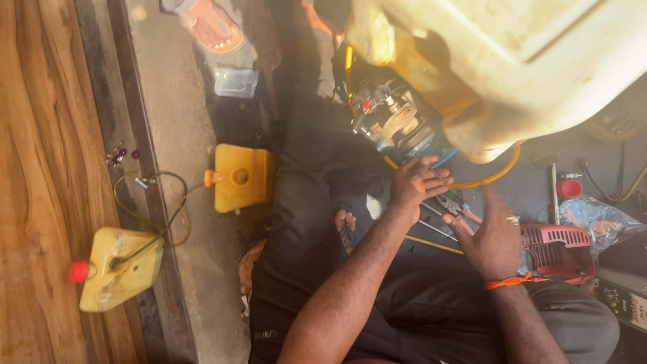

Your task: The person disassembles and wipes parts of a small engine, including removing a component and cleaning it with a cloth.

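I sit on the floor in dark trousers with both arms stretched forward. My left hand (412, 187) curls its fingers around a small metal tool, close to a metal engine block (391, 121). My right hand (495, 244), with an orange thread on the wrist, is spread open, palm up. Its fingertips lie beside pliers (455, 206) with pink and green handles. Thin metal rods (437, 230) rest on my lap between the hands. A large cream plastic tank (512, 61) looms over the engine, with a yellow hose (495, 176) curving under it.
A yellow fuel tank (242, 176) stands on the concrete at my left. A paler one with a red cap (118, 269) lies on the wooden boards, trailing wires. A red plastic cover (558, 248), a red cap (569, 189) and a plastic bag (593, 219) sit at right. A sandal (212, 27) lies at the top.
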